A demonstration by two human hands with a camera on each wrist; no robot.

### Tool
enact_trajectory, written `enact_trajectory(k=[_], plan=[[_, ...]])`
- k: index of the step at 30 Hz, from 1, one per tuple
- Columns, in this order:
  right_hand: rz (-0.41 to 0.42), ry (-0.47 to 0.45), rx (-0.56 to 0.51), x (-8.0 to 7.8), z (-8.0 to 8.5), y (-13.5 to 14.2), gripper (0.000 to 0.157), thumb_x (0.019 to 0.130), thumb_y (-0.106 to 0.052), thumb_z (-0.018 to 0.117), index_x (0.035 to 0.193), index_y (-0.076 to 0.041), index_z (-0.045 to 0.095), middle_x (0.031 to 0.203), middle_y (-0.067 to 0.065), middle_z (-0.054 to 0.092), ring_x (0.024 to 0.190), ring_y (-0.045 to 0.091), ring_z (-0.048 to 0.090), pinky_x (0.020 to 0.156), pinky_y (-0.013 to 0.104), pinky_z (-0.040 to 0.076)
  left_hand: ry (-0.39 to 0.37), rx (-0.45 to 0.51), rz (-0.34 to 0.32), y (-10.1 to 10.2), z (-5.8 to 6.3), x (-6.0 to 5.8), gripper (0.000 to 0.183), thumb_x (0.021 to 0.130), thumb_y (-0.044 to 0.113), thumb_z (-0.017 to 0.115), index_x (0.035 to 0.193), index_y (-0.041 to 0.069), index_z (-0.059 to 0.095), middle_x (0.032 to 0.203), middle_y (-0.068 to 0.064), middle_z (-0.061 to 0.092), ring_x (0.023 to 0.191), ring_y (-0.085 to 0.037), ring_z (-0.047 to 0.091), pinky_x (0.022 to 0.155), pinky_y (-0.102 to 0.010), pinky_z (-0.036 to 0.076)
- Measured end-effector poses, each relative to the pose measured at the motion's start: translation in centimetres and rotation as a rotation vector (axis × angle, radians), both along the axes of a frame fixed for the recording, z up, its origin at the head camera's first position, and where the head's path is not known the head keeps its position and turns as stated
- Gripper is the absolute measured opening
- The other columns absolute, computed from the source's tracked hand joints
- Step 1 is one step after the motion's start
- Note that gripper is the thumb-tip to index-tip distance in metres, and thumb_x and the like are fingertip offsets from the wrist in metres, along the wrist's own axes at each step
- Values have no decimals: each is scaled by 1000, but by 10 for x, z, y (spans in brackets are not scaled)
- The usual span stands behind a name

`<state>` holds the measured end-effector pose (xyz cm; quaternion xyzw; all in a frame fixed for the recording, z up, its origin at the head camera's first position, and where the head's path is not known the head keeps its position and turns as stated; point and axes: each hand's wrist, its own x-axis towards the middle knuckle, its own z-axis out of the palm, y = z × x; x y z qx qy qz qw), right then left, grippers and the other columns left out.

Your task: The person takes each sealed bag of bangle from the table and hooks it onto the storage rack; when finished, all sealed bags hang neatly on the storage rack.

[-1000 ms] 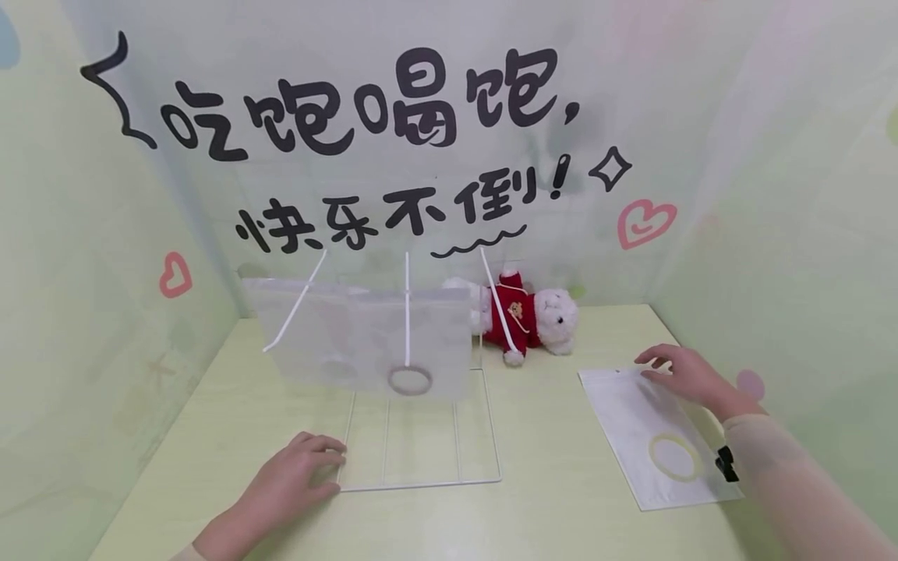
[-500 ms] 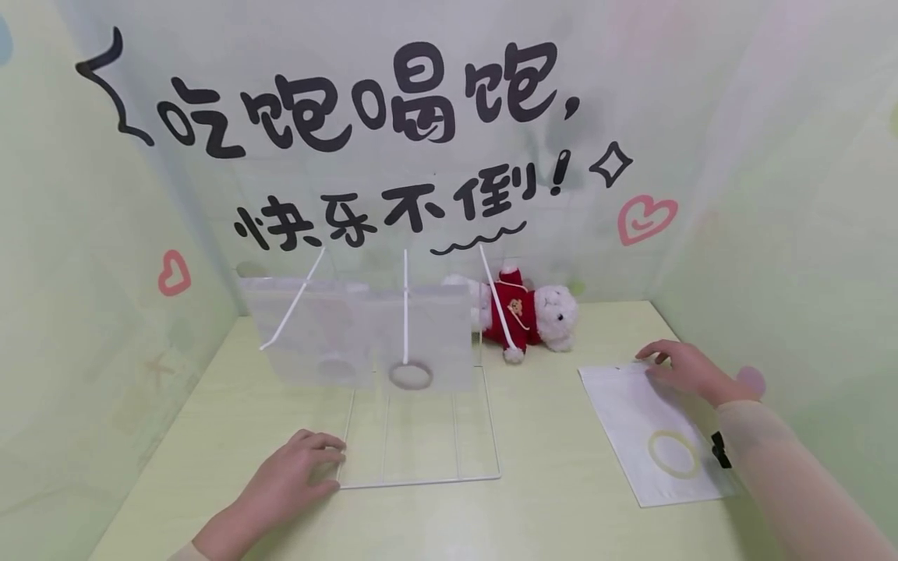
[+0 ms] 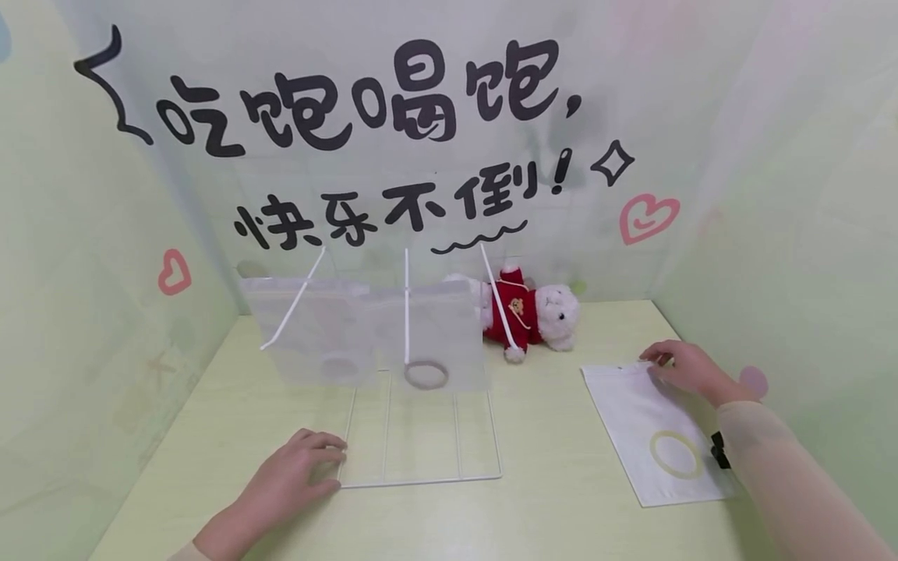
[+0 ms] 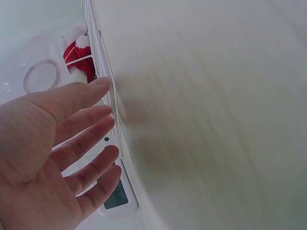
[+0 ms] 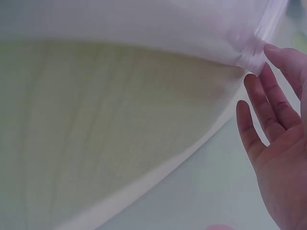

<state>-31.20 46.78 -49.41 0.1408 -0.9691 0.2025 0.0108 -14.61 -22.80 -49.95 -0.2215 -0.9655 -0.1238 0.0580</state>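
A white wire rack (image 3: 421,483) stands on the table, three prongs slanting toward me. Clear zip bags hang from two of them: a left bag (image 3: 309,327) and a middle bag (image 3: 435,335) with a ring (image 3: 426,375) in it. At the base's near left corner my left hand (image 3: 288,475) rests its fingertips against the wire; the left wrist view shows these fingers (image 4: 86,165) loosely extended. Far right, a flat zip bag (image 3: 631,428) holding a yellowish ring (image 3: 676,454) lies on the table. My right hand (image 3: 691,374) pinches its far right corner between thumb and fingers.
Behind the rack's right prong (image 3: 500,300) a white plush toy in a red top (image 3: 519,315) lies on its side. A printed curtain (image 3: 449,156) encloses the back and both sides of the table (image 3: 547,499).
The middle bag has swung a little to the right on its prong. My right hand's fingers have drawn together on the flat bag's corner. My left hand has stayed put.
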Motion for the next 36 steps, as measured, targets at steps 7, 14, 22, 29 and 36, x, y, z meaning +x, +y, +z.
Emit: enact_trajectory(k=[7, 14, 22, 29, 36], plan=[[8, 21, 44, 6, 12, 2, 15, 91, -8, 75, 106, -7, 76, 96, 2, 71, 88, 17, 60, 76, 33, 53, -2, -3, -3, 1, -2, 0, 33, 78, 27, 88, 109, 19, 80, 126, 9, 70, 117, -20, 61, 93, -42, 61], [47, 81, 49, 15, 20, 2, 6, 91, -10, 76, 97, -9, 75, 90, -1, 70, 84, 11, 61, 74, 31, 54, -7, -2, -10, 0, 2, 0, 34, 77, 26, 88, 109, 19, 80, 126, 10, 70, 116, -20, 61, 92, -43, 62], [31, 93, 45, 32, 27, 1, 4, 93, -12, 76, 94, -14, 73, 91, -6, 70, 85, 3, 60, 75, 30, 57, -5, -3, -29, -2, 1, 0, 33, 76, 25, 88, 108, 19, 80, 124, 9, 70, 113, -19, 61, 89, -40, 62], [21, 119, 17, 48, 37, -6, 5, 96, -15, 73, 100, -15, 72, 97, -5, 72, 91, 3, 61, 78, 30, 57, 5, 2, -33, -2, -1, 0, 33, 76, 25, 88, 108, 19, 80, 124, 10, 71, 113, -19, 62, 89, -40, 62], [36, 226, -17, 63, 46, -26, 6, 94, -10, 74, 99, -13, 72, 93, -7, 71, 86, -4, 57, 73, 27, 55, 28, 2, -29, -3, -1, 2, 33, 76, 26, 89, 107, 20, 80, 124, 9, 71, 114, -20, 62, 90, -43, 62]])
